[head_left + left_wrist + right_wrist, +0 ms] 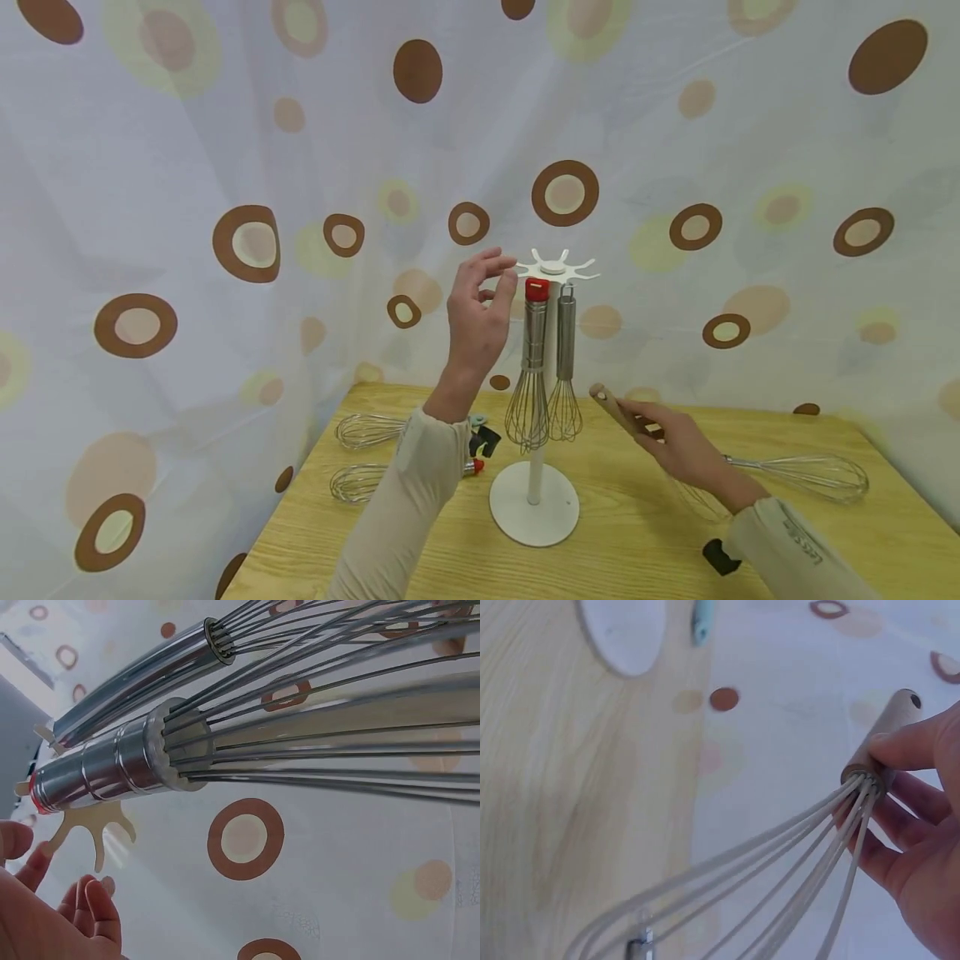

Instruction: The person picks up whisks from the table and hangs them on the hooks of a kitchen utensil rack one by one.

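My left hand (478,321) is raised beside the white rack top (552,267), fingers loosely bent around no object, fingertips right at its left prongs. From this rack hang a steel whisk with a red end cap (536,333) and a slimmer all-steel whisk (566,342). In the left wrist view, both steel handles stretch above the hand's fingers (101,907). Lower down on the right, my right hand (678,446) grips a whisk with a wooden handle (889,735), thumb across the handle near the pale wires. That handle points up toward the rack.
The rack's round white base (517,529) stands on the wooden table (615,567). On the left lie two whisks, one upper (367,429) and one lower (356,483), near a black piece (486,440). Another whisk (825,477) lies right; a dotted curtain (637,125) hangs behind.
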The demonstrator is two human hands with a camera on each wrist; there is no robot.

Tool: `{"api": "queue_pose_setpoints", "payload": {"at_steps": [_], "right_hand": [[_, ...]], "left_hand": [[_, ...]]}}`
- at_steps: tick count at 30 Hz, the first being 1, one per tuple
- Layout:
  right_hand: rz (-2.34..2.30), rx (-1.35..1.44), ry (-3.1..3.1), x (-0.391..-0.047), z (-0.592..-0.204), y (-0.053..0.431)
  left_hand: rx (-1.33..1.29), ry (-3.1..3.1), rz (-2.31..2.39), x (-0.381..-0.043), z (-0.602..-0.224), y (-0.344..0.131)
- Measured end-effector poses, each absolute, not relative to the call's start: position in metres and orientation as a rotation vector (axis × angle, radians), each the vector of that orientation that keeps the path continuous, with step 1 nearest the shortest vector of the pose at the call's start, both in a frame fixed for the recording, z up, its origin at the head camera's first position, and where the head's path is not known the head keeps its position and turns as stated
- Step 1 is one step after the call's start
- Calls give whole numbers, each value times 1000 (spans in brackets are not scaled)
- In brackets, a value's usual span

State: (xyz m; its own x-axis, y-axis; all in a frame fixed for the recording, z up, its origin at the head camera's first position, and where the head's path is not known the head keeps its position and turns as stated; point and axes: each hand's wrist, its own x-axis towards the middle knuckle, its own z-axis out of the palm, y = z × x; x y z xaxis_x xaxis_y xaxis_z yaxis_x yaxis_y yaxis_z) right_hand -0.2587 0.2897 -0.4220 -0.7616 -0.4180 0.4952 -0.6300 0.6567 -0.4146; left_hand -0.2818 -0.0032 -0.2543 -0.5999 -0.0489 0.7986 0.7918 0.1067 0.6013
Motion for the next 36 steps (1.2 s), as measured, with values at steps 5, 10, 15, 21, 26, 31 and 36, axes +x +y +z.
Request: {"api": "queue_pose_setpoints", "payload": {"at_steps": [5, 10, 15, 21, 26, 31, 36], "right_hand": [[850, 846, -2333, -255, -394, 273], [904, 832, -2216, -250, -363, 257], [1066, 853, -2131, -245, -337, 245], [1285, 887, -2041, -238, -315, 236], [1381, 955, -1934, -235, -304, 232], [1536, 1091, -1827, -237, -296, 230], [1607, 1142, -1813, -238, -293, 229]], "left_hand": [[-770, -1629, -1501, -278, -256, -1], [-795, -1578, -1455, -275, -256, 1], [-771, -1569, -1417, -272, -256, 4], [-729, -1563, -1361, -268, -255, 8], [-709, -1560, -1353, -266, -254, 11], [-661, -1590, -1366, -264, -254, 14], [-606, -1605, -1413, -260, -254, 16]]}}
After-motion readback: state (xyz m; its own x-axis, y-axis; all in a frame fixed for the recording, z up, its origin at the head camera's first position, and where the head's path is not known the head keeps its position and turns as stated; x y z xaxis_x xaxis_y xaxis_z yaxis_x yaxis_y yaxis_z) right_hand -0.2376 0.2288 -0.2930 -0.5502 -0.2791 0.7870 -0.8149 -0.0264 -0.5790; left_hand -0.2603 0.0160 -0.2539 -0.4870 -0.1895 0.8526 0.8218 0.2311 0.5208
